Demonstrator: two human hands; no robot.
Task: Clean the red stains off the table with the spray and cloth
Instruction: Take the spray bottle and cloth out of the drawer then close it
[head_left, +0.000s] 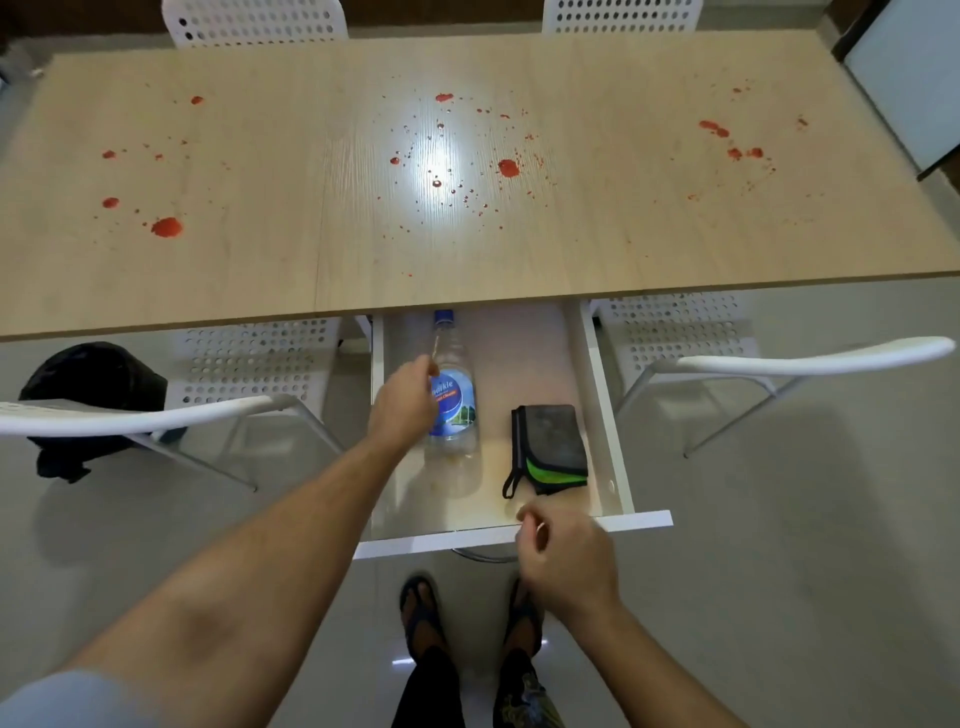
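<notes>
My left hand (404, 397) over bottle (451, 402) lying in open drawer (511, 532), fingers curled, grip not yet sure. Cloth (551, 449) just right of bottle. Right hand (563, 558) at drawer front, fingers loosely curled, holding nothing. Wrap bottle mid-body, lift level. Stains (166, 227) beyond drawer, untouched.

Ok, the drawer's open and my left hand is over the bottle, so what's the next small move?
Probably close the left hand around the bottle and lift it out of the drawer. The bottle lies on its side there, the hand is at its label but its grip isn't clear, and the red stains on the table are untouched. The cloth can follow with the right hand.
</notes>
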